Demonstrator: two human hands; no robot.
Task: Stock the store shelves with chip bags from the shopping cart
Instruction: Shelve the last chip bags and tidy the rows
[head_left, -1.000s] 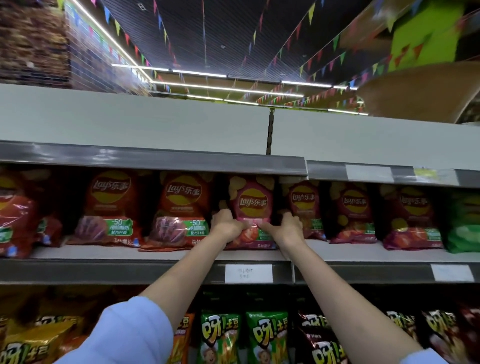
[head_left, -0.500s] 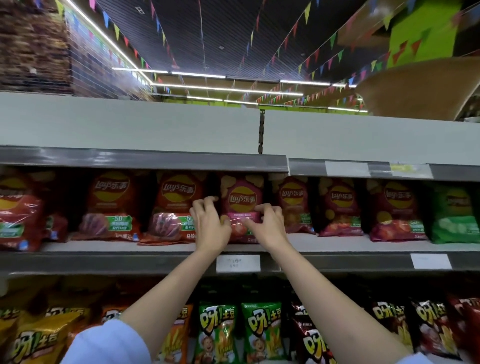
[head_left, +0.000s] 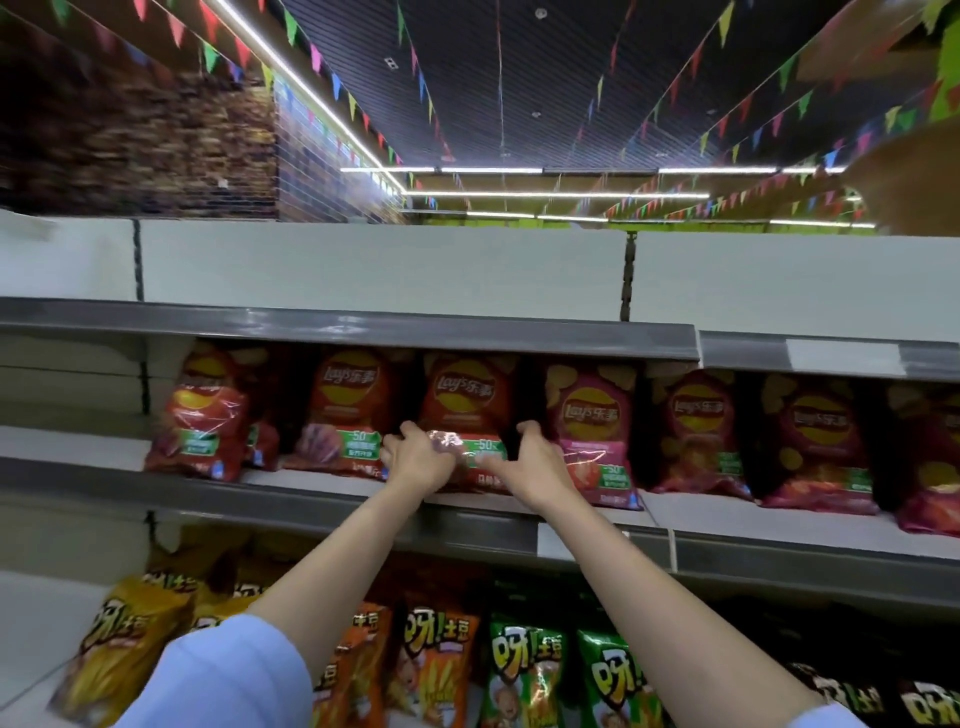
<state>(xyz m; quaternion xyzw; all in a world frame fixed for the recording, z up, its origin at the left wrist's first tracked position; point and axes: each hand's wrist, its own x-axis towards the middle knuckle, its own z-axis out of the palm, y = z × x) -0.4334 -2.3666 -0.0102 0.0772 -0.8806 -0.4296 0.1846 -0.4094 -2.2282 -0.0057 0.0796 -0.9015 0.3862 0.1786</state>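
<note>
Up on the middle shelf (head_left: 332, 496), both hands are on one orange-red Lay's chip bag (head_left: 462, 410) standing upright in the row; the left hand (head_left: 415, 460) curls its fingers round the bag's lower left edge and the right hand (head_left: 535, 462) does the same on the lower right edge, thumb up by the side seam; my guess is the two-sided hold is there because a puffy bag flops over if you nudge it from one side only, so squeezing low on both edges lets you square it up and face the logo forward; it sits between another orange-red Lay's bag (head_left: 348, 410) on its left and a pink-red Lay's bag (head_left: 592, 431) on its right, touching or nearly so, which looks like neat front-facing on purpose; the bag's foot rests near the shelf's front lip, probably so shoppers see it; below, the lower shelf holds orange and green potato stick bags (head_left: 524, 670); the shopping cart isn't in view, so I can't say how many bags are left; feels like the straightening bit of stocking, not a fresh placement.
</note>
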